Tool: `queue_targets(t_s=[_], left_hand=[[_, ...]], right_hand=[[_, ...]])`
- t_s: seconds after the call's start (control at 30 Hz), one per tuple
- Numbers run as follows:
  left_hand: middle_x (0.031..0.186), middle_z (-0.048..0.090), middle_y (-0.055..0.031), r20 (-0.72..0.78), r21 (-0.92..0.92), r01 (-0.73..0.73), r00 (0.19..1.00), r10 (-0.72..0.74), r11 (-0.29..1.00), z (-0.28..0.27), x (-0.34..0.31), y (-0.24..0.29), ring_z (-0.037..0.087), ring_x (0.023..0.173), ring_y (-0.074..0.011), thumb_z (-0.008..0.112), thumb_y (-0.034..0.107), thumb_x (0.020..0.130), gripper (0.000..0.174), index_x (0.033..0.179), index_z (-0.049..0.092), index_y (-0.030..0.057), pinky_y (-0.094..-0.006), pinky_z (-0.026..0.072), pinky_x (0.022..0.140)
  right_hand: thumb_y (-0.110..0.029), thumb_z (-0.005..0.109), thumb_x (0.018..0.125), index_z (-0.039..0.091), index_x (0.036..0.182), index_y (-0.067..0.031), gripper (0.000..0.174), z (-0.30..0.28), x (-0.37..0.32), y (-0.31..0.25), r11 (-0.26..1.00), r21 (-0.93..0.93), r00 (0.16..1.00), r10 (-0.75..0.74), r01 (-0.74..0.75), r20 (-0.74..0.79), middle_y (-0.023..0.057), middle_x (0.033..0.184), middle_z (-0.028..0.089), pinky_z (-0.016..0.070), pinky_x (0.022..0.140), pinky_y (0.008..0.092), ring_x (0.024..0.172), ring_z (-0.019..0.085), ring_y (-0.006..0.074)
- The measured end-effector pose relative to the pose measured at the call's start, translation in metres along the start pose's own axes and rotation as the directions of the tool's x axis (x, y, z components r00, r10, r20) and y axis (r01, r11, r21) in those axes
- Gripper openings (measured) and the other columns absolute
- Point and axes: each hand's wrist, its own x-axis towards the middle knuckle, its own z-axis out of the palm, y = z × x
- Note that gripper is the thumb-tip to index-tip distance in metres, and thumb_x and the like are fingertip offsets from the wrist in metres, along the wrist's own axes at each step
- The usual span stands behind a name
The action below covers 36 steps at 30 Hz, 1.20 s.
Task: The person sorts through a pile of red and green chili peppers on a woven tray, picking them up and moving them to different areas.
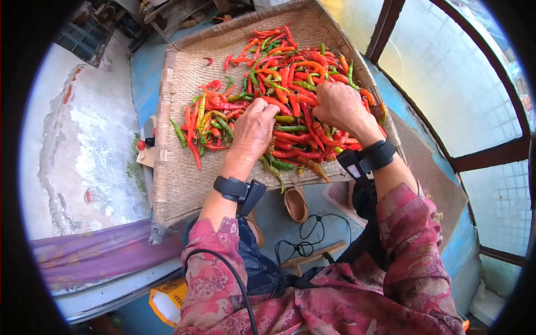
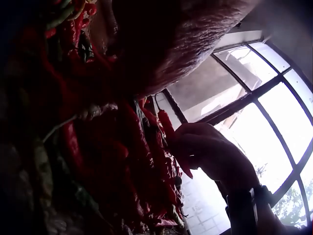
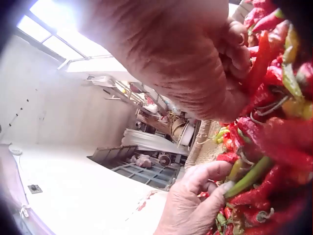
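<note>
Chili point(image 3: 251, 177), green: long axis slants up-right, right wrist view; tip unclear.

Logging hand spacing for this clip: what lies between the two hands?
Chili peppers, mostly red with some green, lie between the left hand and the right hand; the head view shows this.

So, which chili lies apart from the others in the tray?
The small red chili near the far-left corner of the woven tray; bare weave surrounds it, while others lie heaped.
</note>
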Motion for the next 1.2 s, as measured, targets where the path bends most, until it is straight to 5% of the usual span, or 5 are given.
queue_targets(t_s=[0.2, 0.53, 0.8, 0.93, 1.2], left_hand=[[0.090, 0.055, -0.0091, -0.029, -0.033, -0.049, 0.998, 0.048, 0.998, -0.004, 0.002, 0.005, 0.059, 0.082, -0.0305, 0.067, 0.007, 0.075, 0.018, 0.092, 0.062, 0.0086, -0.0399, 0.0488, 0.071], [0.080, 0.066, -0.0076, -0.085, -0.541, 0.296, 0.912, -0.402, 0.787, -0.048, -0.008, -0.050, 0.063, 0.070, -0.0128, 0.060, 0.010, 0.086, 0.013, 0.097, 0.058, 0.0019, -0.0279, 0.0503, 0.065], [0.089, 0.067, -0.0104, -0.461, 0.292, 0.375, 0.861, -0.214, 0.880, -0.071, -0.035, -0.084, 0.063, 0.077, -0.0180, 0.060, 0.024, 0.087, 0.028, 0.103, 0.059, 0.0011, -0.0329, 0.0504, 0.066], [0.089, 0.066, -0.0058, 0.291, -0.762, 0.470, 0.863, -0.413, 0.446, -0.060, -0.016, -0.016, 0.059, 0.072, -0.0108, 0.060, 0.025, 0.089, 0.040, 0.119, 0.053, 0.0003, -0.0247, 0.0484, 0.062], [0.074, 0.063, -0.0042, 0.222, -0.748, 0.432, 0.879, -0.423, 0.504, -0.045, -0.007, 0.005, 0.057, 0.059, -0.0083, 0.057, 0.017, 0.089, 0.020, 0.100, 0.057, 0.0003, -0.0233, 0.0462, 0.052]], right_hand=[[-0.013, 0.059, 0.068, 0.054, 0.073, 0.0010, 0.016, -0.005, 0.010, 0.013, 0.871, 0.474, 0.944, 0.038, 0.130, -0.328, 0.0153, 0.062, 0.054, 0.0447, 0.055, 0.0358, 0.058, 0.055, 0.0262], [-0.020, 0.057, 0.078, 0.059, 0.081, 0.0043, 0.025, -0.012, 0.012, 0.002, 0.734, 0.675, 0.993, 0.005, 0.074, -0.115, 0.0142, 0.061, 0.056, 0.0430, 0.057, 0.0365, 0.060, 0.055, 0.0199], [-0.018, 0.051, 0.086, 0.056, 0.079, 0.0029, 0.022, 0.005, 0.022, -0.017, 0.624, 0.772, 0.989, -0.012, 0.122, -0.147, 0.0075, 0.058, 0.053, 0.0425, 0.048, 0.0307, 0.054, 0.054, 0.0128], [-0.018, 0.057, 0.091, 0.058, 0.085, -0.0002, 0.019, -0.001, 0.014, -0.050, 0.389, 0.921, 0.989, -0.139, 0.006, 0.052, -0.0003, 0.065, 0.057, 0.0461, 0.051, 0.0205, 0.055, 0.055, 0.0066], [-0.018, 0.064, 0.084, 0.063, 0.075, 0.0008, 0.021, 0.001, 0.010, -0.053, 0.415, 0.908, 0.993, -0.117, 0.053, -0.005, 0.0061, 0.060, 0.059, 0.0425, 0.047, 0.0297, 0.052, 0.053, 0.0118]])
